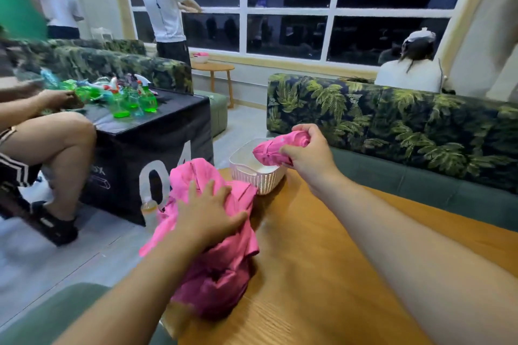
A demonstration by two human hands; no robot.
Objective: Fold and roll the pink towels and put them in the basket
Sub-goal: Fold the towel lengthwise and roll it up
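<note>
Basket (pixel 262 180): white, slatted wall, standing on the wooden table (pixel 322 255) at its far edge. No towel is made out inside it; only a pale floor is seen.

Right hand (pixel 307 155): fingers and thumb are curled round a rolled pink towel (pixel 270 151). The roll is held just above the basket's open top, over its right rim, apart from the rim.

Left hand (pixel 208 211): laid flat with fingers spread and pressed on a heap of loose pink towels (pixel 224 263). The heap lies on the table just nearer than the basket and to its left, touching or almost touching its wall; part of the heap hangs past the table edge.

The two hands are held well apart, one on either side of the basket.

Left of the basket, a black box marked "04" (pixel 157 148) is noted, with green spray bottles (pixel 134 103) on top. Behind the basket a leaf-patterned sofa (pixel 392 126) is seen.
</note>
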